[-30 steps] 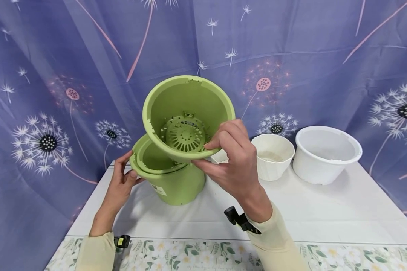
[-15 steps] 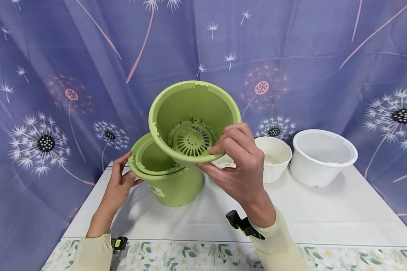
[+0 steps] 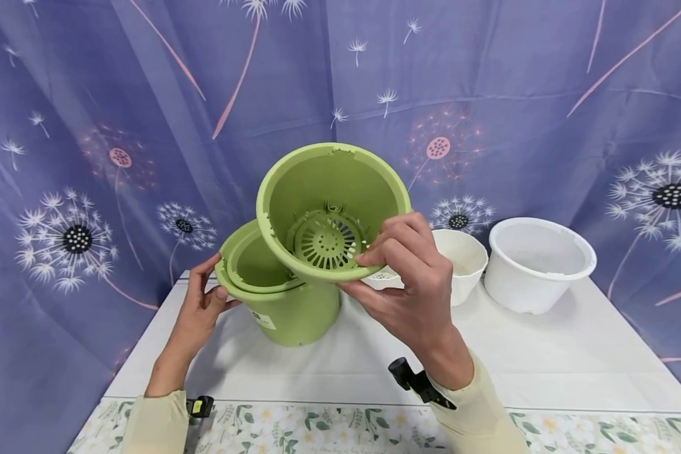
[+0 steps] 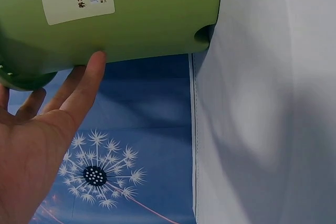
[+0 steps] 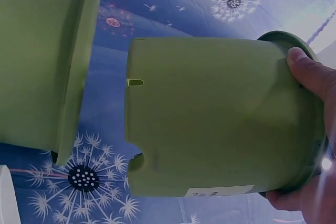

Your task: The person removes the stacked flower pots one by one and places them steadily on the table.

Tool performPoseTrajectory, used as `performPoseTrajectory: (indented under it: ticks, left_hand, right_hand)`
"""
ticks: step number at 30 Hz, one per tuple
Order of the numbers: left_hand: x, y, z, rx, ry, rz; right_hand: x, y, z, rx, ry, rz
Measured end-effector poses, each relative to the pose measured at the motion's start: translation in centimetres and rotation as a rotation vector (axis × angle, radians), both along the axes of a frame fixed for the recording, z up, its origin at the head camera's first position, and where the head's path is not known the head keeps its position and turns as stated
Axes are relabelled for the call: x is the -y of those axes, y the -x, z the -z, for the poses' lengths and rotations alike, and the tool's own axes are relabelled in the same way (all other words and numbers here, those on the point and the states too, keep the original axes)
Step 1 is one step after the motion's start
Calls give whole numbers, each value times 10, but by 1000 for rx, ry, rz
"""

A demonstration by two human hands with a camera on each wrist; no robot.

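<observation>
My right hand point(image 3: 414, 284) pinches the rim of a green plastic flower pot point(image 3: 335, 173), thumb inside and fingers outside. This pot is raised and tilted, its mouth toward me, showing a slotted, raised bottom. In the right wrist view its side point(image 5: 210, 103) has small notches at the base. To the left, a larger green flower pot point(image 3: 301, 315) with a paper label stands on the table, another green pot point(image 3: 255, 265) nested in it. My left hand point(image 3: 198, 315) holds the standing pot at its left rim; in the left wrist view, one finger point(image 4: 94, 69) touches its side.
A faceted white pot point(image 3: 459, 271) and a round white pot point(image 3: 536, 284) stand at the right. Another white pot point(image 3: 384, 277) is mostly hidden behind my right hand. A purple dandelion-print curtain point(image 3: 261, 94) hangs behind the white-covered table point(image 3: 573, 359).
My right hand has moved the raised green flower pot to the right and slightly lower in view. The left hand keeps its place at the standing pot's rim.
</observation>
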State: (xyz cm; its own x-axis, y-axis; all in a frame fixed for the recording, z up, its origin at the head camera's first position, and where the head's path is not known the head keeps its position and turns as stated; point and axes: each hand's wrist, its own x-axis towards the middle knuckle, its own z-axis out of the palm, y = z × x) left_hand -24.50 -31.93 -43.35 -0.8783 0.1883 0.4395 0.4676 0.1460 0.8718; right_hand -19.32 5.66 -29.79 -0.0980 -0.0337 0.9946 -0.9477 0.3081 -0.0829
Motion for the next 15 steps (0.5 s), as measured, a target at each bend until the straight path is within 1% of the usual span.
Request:
performPoseTrajectory:
  ticks: [9, 15]
  left_hand:
    - [-1, -2, 0, 7, 0, -2]
    - [-1, -1, 0, -3, -1, 9]
  right_hand:
    - [-8, -6, 3, -11, -10, -3]
    - [-13, -11, 8, -17, -32, 20]
